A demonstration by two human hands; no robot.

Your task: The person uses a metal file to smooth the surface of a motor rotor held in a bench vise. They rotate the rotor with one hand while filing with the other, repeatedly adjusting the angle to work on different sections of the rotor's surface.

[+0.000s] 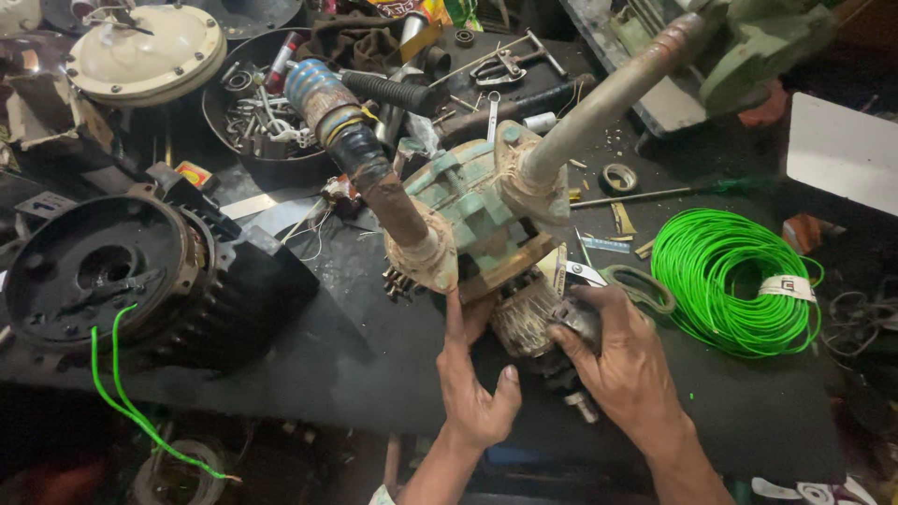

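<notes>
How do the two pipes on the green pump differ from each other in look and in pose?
The left pipe is wrapped in blue and black covering, with a rusty brown lower end; the right pipe is bare grey metal. The left pipe leans toward the upper left, the right pipe toward the upper right. Both rise from pale flanges on the green pump, which the left hand and right hand steady from below.
</notes>
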